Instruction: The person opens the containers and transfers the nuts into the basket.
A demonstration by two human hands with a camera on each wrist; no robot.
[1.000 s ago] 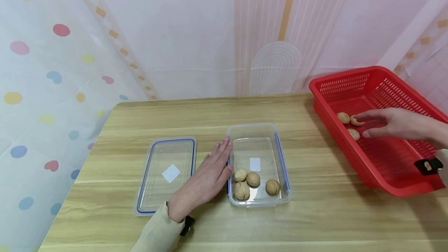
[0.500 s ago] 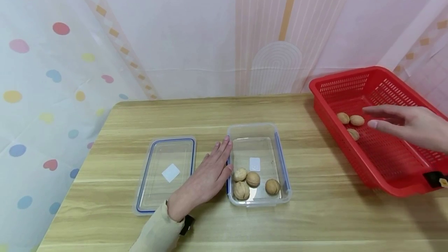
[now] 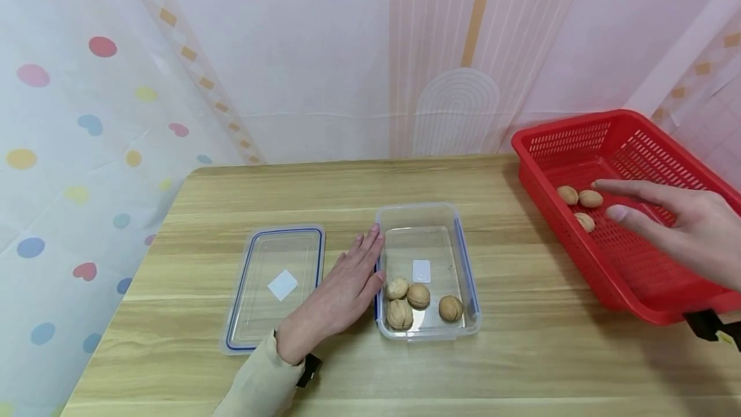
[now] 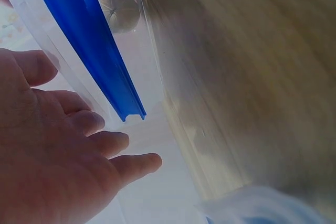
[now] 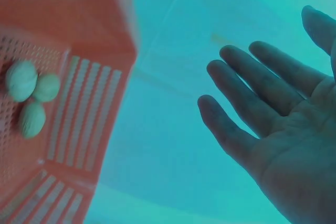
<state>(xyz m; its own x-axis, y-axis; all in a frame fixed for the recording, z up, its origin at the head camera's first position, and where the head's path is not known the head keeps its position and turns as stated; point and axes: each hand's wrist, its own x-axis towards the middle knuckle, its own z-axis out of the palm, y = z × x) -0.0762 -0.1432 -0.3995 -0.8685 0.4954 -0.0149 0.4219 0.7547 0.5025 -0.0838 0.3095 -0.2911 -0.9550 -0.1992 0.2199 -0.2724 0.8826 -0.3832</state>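
Observation:
My left hand (image 3: 336,298) rests with straight fingers against the left side of a clear lidless storage box (image 3: 417,216) in the head view. Several walnuts (image 3: 419,296) lie at the near end of that box. The left wrist view shows the box's blue side clip (image 4: 97,51) beside the fingers. My right hand (image 3: 686,224) hovers over a red plastic basket (image 3: 616,295), fingers extended and holding nothing. Three walnuts (image 3: 590,199) sit on the basket floor near its left wall, just left of the fingertips. In the right wrist view, the right palm (image 5: 299,145) is bare.
A clear lid (image 3: 283,250) with a blue seal lies left of the box, partly behind the left forearm. The wooden table (image 3: 492,179) ends at a patterned cloth backdrop (image 3: 318,69). The basket's raised walls stand at the table's right side.
The right hand has drawn back to the right from the walnuts it was touching in the basket, with nothing in it. The left hand and the box have stayed still.

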